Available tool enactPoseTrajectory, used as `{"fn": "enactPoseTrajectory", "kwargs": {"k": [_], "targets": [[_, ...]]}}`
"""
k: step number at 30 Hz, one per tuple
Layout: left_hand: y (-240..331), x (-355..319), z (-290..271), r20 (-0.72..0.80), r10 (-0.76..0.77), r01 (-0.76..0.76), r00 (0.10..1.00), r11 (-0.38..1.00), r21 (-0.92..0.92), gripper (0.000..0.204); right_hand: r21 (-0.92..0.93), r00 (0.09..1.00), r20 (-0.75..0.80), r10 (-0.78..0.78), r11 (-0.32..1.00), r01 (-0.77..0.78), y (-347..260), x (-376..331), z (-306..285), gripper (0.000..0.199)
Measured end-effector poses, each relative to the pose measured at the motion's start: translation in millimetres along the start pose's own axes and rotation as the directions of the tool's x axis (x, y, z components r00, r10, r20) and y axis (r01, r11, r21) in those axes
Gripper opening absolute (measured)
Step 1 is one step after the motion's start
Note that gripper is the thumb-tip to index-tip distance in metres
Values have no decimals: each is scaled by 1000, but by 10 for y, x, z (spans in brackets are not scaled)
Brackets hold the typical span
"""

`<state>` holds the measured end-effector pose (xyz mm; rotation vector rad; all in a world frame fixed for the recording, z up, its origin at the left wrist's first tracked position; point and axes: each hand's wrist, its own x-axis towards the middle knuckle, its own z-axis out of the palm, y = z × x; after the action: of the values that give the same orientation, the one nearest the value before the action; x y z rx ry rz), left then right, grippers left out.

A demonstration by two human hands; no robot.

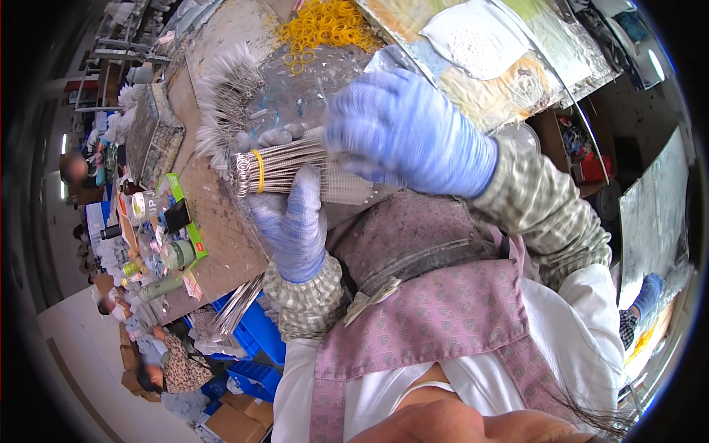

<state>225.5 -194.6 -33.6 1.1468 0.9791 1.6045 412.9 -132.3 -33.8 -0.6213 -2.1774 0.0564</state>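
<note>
A bundle of thin metal rods with twisted shafts and looped ends [284, 166] lies crosswise in front of me. Near its looped left end a yellow rubber band [258, 171] goes around it. My left hand [297, 232], in a blue knit glove, is closed around the bundle, thumb on the near side and fingertips showing beyond it. My right hand [402, 133], also gloved in blue, is over the bundle's right end. Its fingers look bent but are smeared by motion, and whether they grip anything is hidden.
A pile of yellow rubber bands [325, 26] lies at the back of the worktable. Many white-tipped rods [225, 100] stand heaped to the left. Bottles and a green box [196, 240] sit farther left. A blue crate [258, 332] is below the table edge. Other people work at far left.
</note>
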Motion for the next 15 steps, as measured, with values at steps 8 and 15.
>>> {"fn": "enactPoseTrajectory", "kwargs": {"k": [8,15], "targets": [[-153,39,45,158,199,-232,967,945,230,79,177,964,-3,266,949,-261,-147,-189,101,15],[-263,337,276,421,301,-436,856,858,273,70,203,943,-115,313,936,-287,156,-176,-29,17]]}}
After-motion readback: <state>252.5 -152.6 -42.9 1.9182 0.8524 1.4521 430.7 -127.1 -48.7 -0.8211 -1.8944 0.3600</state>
